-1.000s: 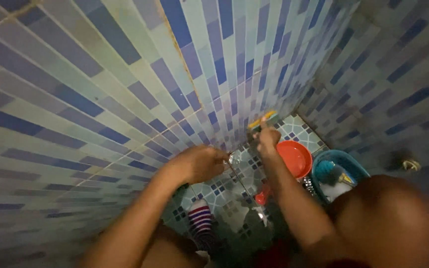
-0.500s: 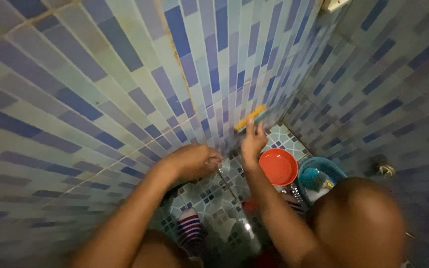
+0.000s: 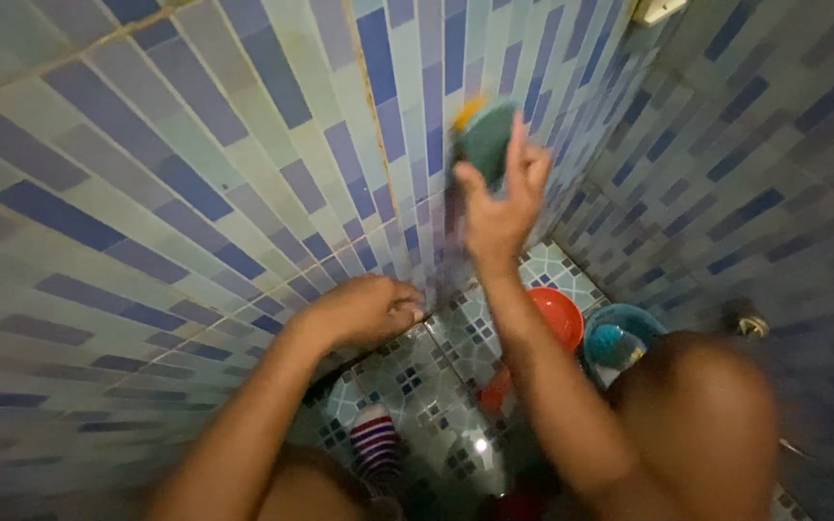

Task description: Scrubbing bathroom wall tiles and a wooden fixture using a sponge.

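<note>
My right hand (image 3: pixel 499 207) is raised against the blue and green tiled wall (image 3: pixel 243 164) and grips a green scrub sponge with a yellow edge (image 3: pixel 483 135), pressed on the tiles. Lower down, my left hand (image 3: pixel 364 309) is closed in a fist against the foot of the same wall; whether it holds anything is hidden. The picture is blurred by motion.
A red bowl (image 3: pixel 560 314) and a blue basin (image 3: pixel 620 342) with items inside stand on the patterned floor tiles (image 3: pixel 427 386) by the corner. My striped sock (image 3: pixel 375 439) shows below. A second tiled wall (image 3: pixel 745 174) closes the right side, with a metal tap (image 3: pixel 750 326) low on it.
My right hand has swept the sponge up the wall from near the floor to well above it. The left fist has stayed in place.
</note>
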